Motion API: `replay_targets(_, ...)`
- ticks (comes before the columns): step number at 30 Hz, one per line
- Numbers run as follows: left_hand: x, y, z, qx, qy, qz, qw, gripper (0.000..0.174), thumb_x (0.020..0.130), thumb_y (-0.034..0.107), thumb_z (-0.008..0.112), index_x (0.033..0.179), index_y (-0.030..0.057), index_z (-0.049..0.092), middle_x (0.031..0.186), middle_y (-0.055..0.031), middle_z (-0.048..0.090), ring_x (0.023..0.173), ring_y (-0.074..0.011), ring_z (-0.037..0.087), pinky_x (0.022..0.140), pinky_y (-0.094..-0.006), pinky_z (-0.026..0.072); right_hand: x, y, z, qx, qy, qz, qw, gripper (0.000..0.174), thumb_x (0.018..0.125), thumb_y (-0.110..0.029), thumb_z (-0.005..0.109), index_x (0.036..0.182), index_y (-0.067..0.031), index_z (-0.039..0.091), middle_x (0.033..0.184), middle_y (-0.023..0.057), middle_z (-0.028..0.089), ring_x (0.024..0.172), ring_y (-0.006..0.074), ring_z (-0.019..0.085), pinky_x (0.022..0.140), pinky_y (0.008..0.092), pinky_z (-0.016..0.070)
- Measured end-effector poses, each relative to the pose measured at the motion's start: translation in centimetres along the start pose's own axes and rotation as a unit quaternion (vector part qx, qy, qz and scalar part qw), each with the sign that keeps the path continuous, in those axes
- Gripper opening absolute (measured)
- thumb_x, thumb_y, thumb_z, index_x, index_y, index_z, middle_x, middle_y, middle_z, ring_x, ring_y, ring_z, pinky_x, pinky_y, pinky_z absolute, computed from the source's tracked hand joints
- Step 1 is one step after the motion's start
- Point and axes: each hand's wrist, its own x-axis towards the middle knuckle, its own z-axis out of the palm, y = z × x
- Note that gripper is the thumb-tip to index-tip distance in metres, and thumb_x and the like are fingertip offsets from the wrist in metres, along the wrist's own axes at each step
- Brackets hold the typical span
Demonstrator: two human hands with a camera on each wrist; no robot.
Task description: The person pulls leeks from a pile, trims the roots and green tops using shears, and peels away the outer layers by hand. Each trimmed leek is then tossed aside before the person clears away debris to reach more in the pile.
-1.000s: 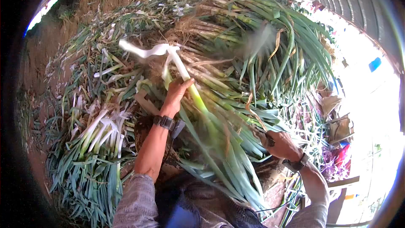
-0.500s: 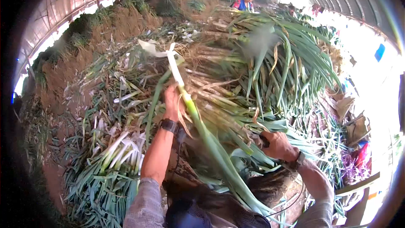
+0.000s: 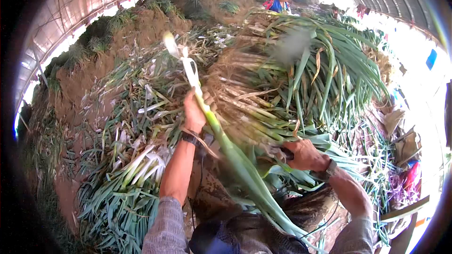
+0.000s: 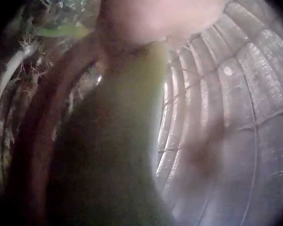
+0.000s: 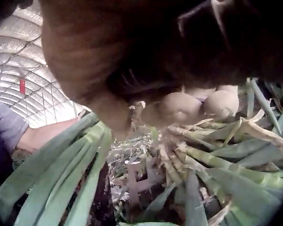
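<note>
The left hand (image 3: 194,111) grips a long leek (image 3: 214,124) around its pale green shaft in the head view. A white layer (image 3: 170,44) sticks out from the leek's upper end; its green leaves slant down toward the lap. The left wrist view shows part of the hand (image 4: 160,19) above the blurred green stalk (image 4: 113,122). To the right, the right hand (image 3: 305,154) has its fingers curled round a small dark object (image 3: 286,153), partly hidden by the hand. In the right wrist view, leaves (image 5: 61,169) hang below that hand (image 5: 94,70).
Leeks with roots and long leaves (image 3: 329,61) lie piled ahead and right. A bunch of white-stemmed leeks (image 3: 141,167) lies at left among scattered trimmings (image 3: 146,84). Farther back are standing bundles (image 3: 136,28) and a person (image 3: 278,3) under a curved roof.
The head view has tilted up, showing more roof and background. The white layer at the leek's end has swung upward. My left hand keeps its grip; the right hand has shifted slightly left.
</note>
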Motion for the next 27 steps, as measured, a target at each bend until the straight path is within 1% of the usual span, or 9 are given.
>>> replay_targets(2,-0.4,1.1,0.7,-0.047,-0.022,0.017,0.998,0.041,0.089,0.045,0.055,0.093,0.0044,0.056,0.067,0.0022,0.04,0.056,-0.0109,0.038,0.048,-0.0297,0.0344,-0.3,-1.3,-1.6,0.012,-0.041,-0.004,0.999,0.029,0.078,-0.025,0.07,0.099,-0.0058,0.067,0.074,0.018,0.066,0.071,0.0393,0.064,0.063,0.0468,0.0508)
replay_targets(7,0.6,7.2,0.5,0.054,-0.024,0.116,0.991,0.044,0.091,0.049,0.05,0.095,0.0054,0.056,0.064,0.0023,0.049,0.051,-0.0112,0.045,0.046,-0.0258,0.0401,-2.1,0.5,-0.6,-0.039,-0.096,0.034,0.994,0.026,0.079,-0.027,0.067,0.094,-0.0065,0.068,0.068,0.0183,0.064,0.067,0.0412,0.062,0.063,0.0495,0.0496)
replay_targets(10,2.2,15.6,2.2,0.129,0.158,0.227,0.952,0.045,0.096,0.05,0.044,0.099,0.0063,0.054,0.065,0.0004,0.051,0.052,-0.0132,0.049,0.047,-0.0278,0.0425,-2.6,2.0,-0.3,-0.06,-0.154,0.151,0.975,0.03,0.084,-0.035,0.061,0.091,-0.0063,0.067,0.075,0.0221,0.064,0.071,0.0418,0.062,0.066,0.0515,0.0475)
replay_targets(14,-0.6,28.6,9.1,0.233,0.201,0.341,0.888,0.034,0.093,0.044,0.054,0.092,0.0102,0.057,0.068,0.0011,0.053,0.054,-0.0136,0.051,0.049,-0.0277,0.0416,-3.5,4.4,0.3,-0.087,-0.176,0.2,0.96,0.031,0.083,-0.035,0.06,0.089,-0.0052,0.066,0.077,0.0221,0.064,0.078,0.0424,0.061,0.071,0.0525,0.0451)
replay_targets(15,0.0,34.3,7.2,0.287,0.117,0.332,0.891,0.028,0.097,0.037,0.052,0.093,0.0098,0.057,0.067,0.0005,0.053,0.054,-0.013,0.05,0.049,-0.0286,0.0417,-3.6,4.6,0.7,-0.088,-0.18,0.195,0.96,0.03,0.082,-0.033,0.06,0.089,-0.005,0.065,0.079,0.0229,0.064,0.079,0.0428,0.061,0.072,0.0525,0.0452)
replay_targets(17,-1.8,36.8,11.9,0.367,0.301,0.429,0.769,0.029,0.098,0.036,0.052,0.095,0.0073,0.059,0.07,-0.0015,0.056,0.055,-0.0125,0.051,0.049,-0.0287,0.0437,-4.0,5.2,2.1,-0.096,-0.153,0.173,0.968,0.029,0.082,-0.032,0.059,0.088,-0.0044,0.065,0.08,0.0231,0.064,0.08,0.0427,0.061,0.071,0.0525,0.0454)
replay_targets(21,-4.7,45.1,10.4,0.641,0.335,0.394,0.567,0.049,0.093,0.049,0.055,0.106,0.0029,0.063,0.084,-0.0059,0.063,0.065,-0.0146,0.058,0.057,-0.0271,0.0468,-1.8,5.2,2.8,-0.129,-0.131,0.144,0.972,0.027,0.081,-0.026,0.058,0.091,-0.0026,0.066,0.084,0.0221,0.066,0.079,0.0406,0.065,0.073,0.0509,0.0507)
replay_targets(22,-4.8,46.3,9.2,0.642,0.338,0.393,0.565,0.049,0.093,0.049,0.055,0.106,0.0029,0.063,0.084,-0.0059,0.063,0.065,-0.0146,0.058,0.057,-0.0271,0.0468,-0.2,4.1,2.0,-0.104,-0.182,0.192,0.959,0.027,0.08,-0.025,0.057,0.088,-0.0019,0.067,0.086,0.0225,0.066,0.083,0.0416,0.065,0.076,0.0518,0.0503)
replay_targets(27,-6.5,51.0,0.7,0.874,0.334,0.349,0.045,0.064,0.097,0.054,0.044,0.128,-0.0015,0.055,0.108,-0.0254,0.065,0.1,-0.0388,0.064,0.085,-0.0448,0.0496,2.6,2.8,2.1,-0.092,-0.218,0.159,0.958,0.024,0.075,-0.02,0.057,0.087,-0.0007,0.067,0.085,0.0223,0.068,0.085,0.0421,0.066,0.08,0.0509,0.0511)
